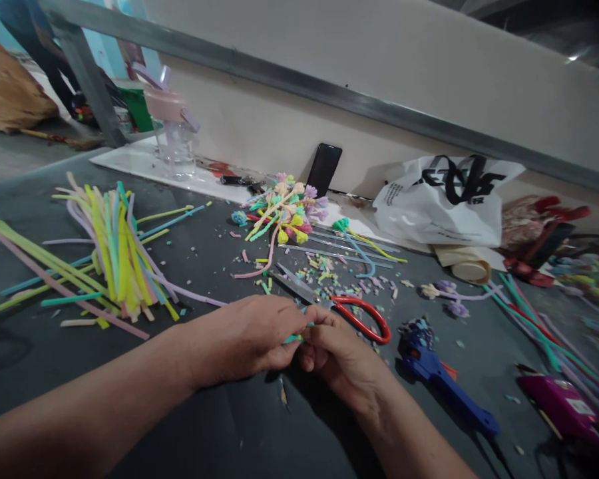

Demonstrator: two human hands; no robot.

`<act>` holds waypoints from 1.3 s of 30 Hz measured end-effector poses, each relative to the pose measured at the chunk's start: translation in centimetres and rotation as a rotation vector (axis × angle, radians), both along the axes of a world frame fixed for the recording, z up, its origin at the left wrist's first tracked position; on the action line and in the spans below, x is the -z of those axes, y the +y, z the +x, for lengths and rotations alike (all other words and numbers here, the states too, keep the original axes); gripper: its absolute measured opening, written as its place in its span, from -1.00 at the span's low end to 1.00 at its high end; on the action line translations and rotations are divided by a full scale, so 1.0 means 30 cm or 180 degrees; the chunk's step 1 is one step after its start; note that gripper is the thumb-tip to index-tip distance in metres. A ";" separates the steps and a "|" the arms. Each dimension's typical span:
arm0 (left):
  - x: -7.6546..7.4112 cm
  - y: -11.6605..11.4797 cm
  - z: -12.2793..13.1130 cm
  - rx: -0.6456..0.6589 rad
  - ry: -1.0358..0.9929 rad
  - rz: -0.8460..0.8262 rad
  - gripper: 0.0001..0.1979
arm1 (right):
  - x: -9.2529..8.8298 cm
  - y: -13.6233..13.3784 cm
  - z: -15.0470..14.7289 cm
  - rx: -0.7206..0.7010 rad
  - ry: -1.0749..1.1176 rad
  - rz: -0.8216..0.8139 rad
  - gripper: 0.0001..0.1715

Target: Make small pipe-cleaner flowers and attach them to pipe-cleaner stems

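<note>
My left hand (pixel 252 336) and my right hand (pixel 337 349) meet at the front middle of the table, fingertips pinched together. Between them shows a short bit of blue-green pipe cleaner (pixel 293 339); the fingers hide most of it. Just behind my hands lie scissors (pixel 362 320) with red handles, blades apart. A pile of yellow, green, blue and lilac pipe cleaners (pixel 122 253) is left of my hands. Farther back sits a heap of small pipe cleaner flowers (pixel 292 206). Right of my right hand rests a blue glue gun (pixel 442 386).
Cut scraps (pixel 324 269) litter the dark table around the scissors. A phone (pixel 324 169) leans against the wall, with a clear drinking bottle (pixel 174 143) to its left and a white plastic bag (pixel 444 203) to its right. A purple tool (pixel 559 406) lies at far right.
</note>
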State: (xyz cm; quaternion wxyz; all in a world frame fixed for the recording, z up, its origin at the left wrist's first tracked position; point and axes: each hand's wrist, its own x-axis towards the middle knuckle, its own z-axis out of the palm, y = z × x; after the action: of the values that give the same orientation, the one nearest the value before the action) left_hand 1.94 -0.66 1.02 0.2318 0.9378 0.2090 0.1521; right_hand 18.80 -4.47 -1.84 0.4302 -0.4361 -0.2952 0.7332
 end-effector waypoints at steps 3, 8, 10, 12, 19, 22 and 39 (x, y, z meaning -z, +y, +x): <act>0.000 0.000 -0.003 0.0060 0.0048 0.0015 -0.90 | 0.002 -0.003 0.002 -0.0026 0.0001 -0.0007 -0.84; 0.007 0.000 -0.001 0.0038 0.0038 0.0085 -0.89 | -0.001 -0.001 -0.004 0.0058 0.0001 0.0077 -0.84; 0.007 0.000 0.000 -0.0084 -0.0128 0.0033 -0.90 | -0.009 0.000 -0.004 0.0229 -0.0017 0.0212 -0.82; 0.003 0.000 -0.001 -0.0333 -0.0537 -0.0227 -0.84 | -0.019 -0.001 -0.001 0.0459 -0.0093 0.0520 -0.81; -0.003 0.020 0.001 -0.0796 -0.1303 -0.2941 -0.74 | -0.057 -0.026 0.010 0.0729 -0.1207 0.2096 -0.81; 0.005 0.017 0.012 -0.0690 -0.1142 -0.3116 -0.79 | -0.061 -0.031 0.004 0.0704 -0.1538 0.2274 -0.76; 0.034 -0.001 0.040 -0.0959 -0.1035 -0.2547 -0.95 | -0.049 -0.025 -0.019 0.0709 -0.1757 0.1942 -0.81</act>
State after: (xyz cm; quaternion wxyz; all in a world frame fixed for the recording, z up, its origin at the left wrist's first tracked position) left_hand 3.13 -0.69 -0.01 0.5809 0.6976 0.3462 0.2367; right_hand 18.24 -5.22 -0.38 0.5209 -0.4980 -0.5539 0.4169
